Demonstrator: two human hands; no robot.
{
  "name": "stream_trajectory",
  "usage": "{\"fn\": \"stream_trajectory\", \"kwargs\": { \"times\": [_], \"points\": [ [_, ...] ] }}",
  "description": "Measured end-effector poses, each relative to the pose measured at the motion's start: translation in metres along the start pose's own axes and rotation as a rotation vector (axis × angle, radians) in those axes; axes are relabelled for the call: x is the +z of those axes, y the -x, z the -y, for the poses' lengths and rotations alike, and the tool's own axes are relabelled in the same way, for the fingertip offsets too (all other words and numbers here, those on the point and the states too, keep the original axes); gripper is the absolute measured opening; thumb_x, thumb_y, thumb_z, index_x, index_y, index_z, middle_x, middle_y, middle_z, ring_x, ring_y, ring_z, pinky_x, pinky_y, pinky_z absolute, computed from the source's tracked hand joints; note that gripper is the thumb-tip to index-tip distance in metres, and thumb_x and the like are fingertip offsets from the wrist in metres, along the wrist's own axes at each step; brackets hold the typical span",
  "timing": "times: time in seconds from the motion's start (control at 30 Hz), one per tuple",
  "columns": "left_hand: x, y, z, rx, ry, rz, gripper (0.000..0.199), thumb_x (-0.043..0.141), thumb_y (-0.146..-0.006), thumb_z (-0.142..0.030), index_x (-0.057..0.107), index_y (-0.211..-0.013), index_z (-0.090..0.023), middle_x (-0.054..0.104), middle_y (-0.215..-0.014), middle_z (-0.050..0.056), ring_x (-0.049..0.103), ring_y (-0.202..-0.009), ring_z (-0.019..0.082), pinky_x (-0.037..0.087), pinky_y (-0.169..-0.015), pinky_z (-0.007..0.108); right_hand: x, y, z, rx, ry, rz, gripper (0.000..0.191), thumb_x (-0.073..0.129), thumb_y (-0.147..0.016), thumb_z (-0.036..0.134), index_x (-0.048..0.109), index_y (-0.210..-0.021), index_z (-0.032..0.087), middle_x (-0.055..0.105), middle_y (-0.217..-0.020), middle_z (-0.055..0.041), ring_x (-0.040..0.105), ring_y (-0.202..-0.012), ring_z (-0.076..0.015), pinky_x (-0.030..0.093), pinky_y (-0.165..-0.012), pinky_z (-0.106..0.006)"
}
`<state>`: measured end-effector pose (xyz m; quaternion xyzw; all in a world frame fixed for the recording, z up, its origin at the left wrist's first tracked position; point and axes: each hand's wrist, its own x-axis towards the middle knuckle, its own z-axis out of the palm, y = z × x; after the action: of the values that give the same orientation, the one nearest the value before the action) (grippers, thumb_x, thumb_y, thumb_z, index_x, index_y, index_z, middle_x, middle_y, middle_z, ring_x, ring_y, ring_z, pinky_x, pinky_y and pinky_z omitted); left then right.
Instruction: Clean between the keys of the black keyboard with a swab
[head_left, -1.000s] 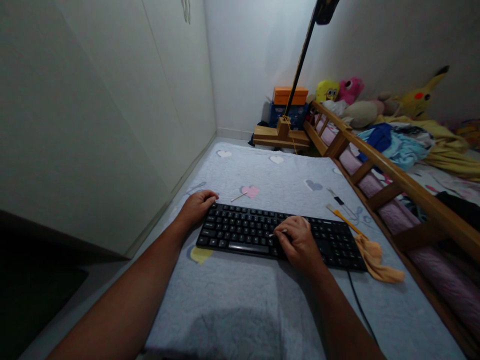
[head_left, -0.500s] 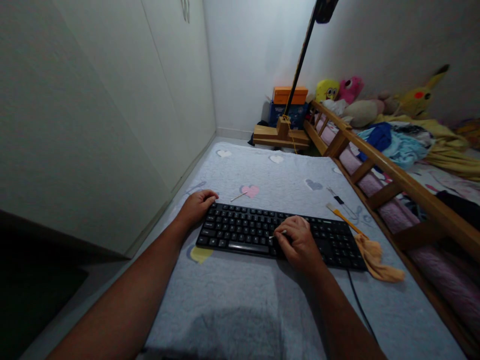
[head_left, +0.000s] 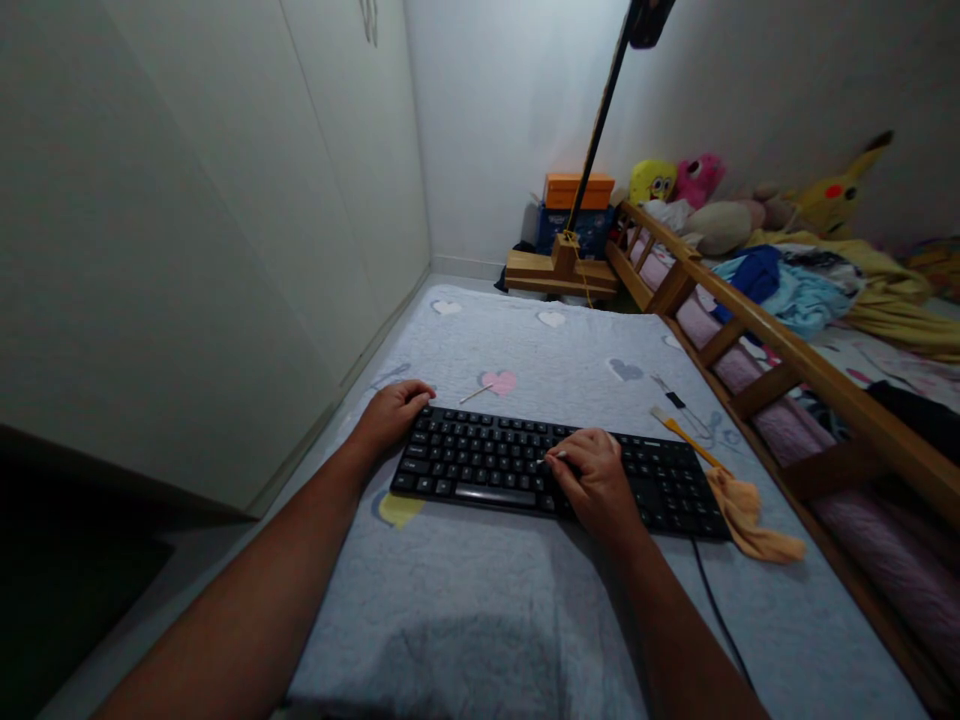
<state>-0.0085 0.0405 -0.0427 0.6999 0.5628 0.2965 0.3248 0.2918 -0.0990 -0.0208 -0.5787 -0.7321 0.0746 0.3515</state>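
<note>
Found keyboard (head_left: 480,455) flat on the cloth-covered surface (head_left: 465,590). Noted right hand (head_left: 596,475) in a narrow grip, pinching a cotton swab (head_left: 562,455) over the keyboard and hiding part of it. Observed left hand (head_left: 394,410) at the far left corner; cannot tell whether closed on it. Recorded 1 loose swab (head_left: 476,393) beyond; orange cloth (head_left: 750,520) crowding the right edge, brush (head_left: 694,440) beside, wooden rail (head_left: 787,316) alongside.

The light is dim and cool, brightest on the wall (head_left: 480,120) beyond the far edge of the cloth (head_left: 517,345). A broad, soft shadow darkens the cloth's near edge; the space bar (head_left: 495,494) gleams. Wide-angle stretch pulls the picture's borders; fine detail smears.
</note>
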Motion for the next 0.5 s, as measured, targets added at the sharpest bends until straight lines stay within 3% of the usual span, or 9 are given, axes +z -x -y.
{"fn": "stream_trajectory", "kwargs": {
  "times": [0.5],
  "points": [
    [0.0008, 0.0011, -0.0020, 0.002, 0.011, -0.012, 0.036, 0.052, -0.081, -0.040, 0.073, -0.095, -0.015, 0.073, -0.083, 0.005, 0.064, -0.074, 0.023, 0.050, -0.073, 0.033, -0.0073, 0.0004, -0.0051, 0.038, 0.023, -0.032, 0.015, 0.061, -0.089, 0.022, 0.068, -0.076, 0.023, 0.072, -0.081, -0.0020, 0.056, -0.091, -0.0226, 0.033, -0.093, -0.044]
  ]
}}
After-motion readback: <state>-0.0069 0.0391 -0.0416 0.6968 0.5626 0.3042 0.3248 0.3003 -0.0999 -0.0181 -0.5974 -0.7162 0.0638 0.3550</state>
